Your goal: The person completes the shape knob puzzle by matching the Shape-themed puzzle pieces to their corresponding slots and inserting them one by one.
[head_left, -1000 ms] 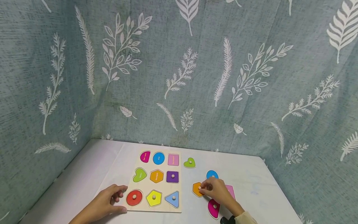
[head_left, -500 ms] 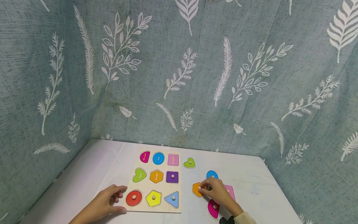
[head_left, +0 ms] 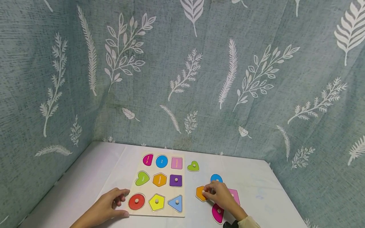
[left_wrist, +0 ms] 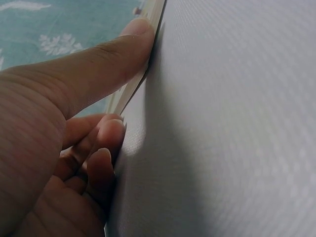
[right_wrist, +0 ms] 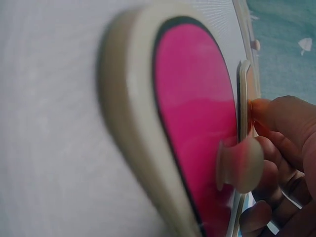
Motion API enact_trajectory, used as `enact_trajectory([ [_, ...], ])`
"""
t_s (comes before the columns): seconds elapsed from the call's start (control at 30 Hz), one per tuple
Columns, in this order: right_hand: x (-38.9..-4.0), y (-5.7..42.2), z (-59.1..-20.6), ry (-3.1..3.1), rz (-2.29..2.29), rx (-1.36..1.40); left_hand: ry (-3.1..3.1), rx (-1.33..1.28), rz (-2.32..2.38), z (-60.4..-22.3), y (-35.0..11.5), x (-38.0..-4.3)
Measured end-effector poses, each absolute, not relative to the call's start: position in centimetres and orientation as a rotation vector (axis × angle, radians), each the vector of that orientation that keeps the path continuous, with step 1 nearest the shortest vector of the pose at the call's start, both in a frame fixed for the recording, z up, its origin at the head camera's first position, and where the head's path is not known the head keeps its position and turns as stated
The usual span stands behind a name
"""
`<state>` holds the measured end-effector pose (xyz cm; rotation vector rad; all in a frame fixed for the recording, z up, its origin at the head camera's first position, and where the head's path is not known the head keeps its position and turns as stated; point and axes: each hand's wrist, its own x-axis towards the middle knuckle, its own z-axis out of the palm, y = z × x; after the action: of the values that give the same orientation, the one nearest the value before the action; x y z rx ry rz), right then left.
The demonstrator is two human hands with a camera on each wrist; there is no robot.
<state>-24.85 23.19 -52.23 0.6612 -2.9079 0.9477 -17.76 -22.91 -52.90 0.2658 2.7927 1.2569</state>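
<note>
My right hand (head_left: 220,194) pinches the knob of an orange hexagon puzzle piece (head_left: 200,194), which lies flat beside the board. In the right wrist view that piece shows edge-on behind a magenta half-round piece (right_wrist: 192,84) with its own knob. The left hand (head_left: 108,205) rests at the left edge of the wooden puzzle board (head_left: 148,189), thumb and fingertips against it, fingers loosely bent. Red circle (head_left: 134,202), yellow pentagon (head_left: 156,206), light blue triangle (head_left: 175,205) and purple square (head_left: 172,183), all with knobs, sit in the board. Its other spots show printed shapes.
A green heart piece (head_left: 193,167) lies past the board's right edge. Close around the right hand are a blue oval piece (head_left: 216,177) and a pink rectangle piece (head_left: 235,195), both partly hidden. A patterned curtain (head_left: 205,120) stands behind the white table (head_left: 265,190).
</note>
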Motion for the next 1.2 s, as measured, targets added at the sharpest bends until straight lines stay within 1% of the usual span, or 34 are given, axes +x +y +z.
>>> enact_trajectory([
  [0.4, -24.9, 23.1, -51.8, -2.890, 0.941, 0.647, 2.789, 0.257, 1.256, -53.0, -22.9, -17.7],
  [0.63, -24.9, 23.0, -51.6, -2.849, 0.957, 0.701, 2.796, 0.226, 1.245, -53.0, -22.8, -17.7],
  [0.97, -25.3, 22.1, -50.9, -2.855, 0.952, 0.701, 2.781, 0.206, 1.257, -52.9, -22.7, -17.7],
  [1.2, -25.6, 21.5, -50.7, -2.814, 0.934, 0.733, 2.785, 0.251, 1.254, -52.9, -22.9, -17.7],
])
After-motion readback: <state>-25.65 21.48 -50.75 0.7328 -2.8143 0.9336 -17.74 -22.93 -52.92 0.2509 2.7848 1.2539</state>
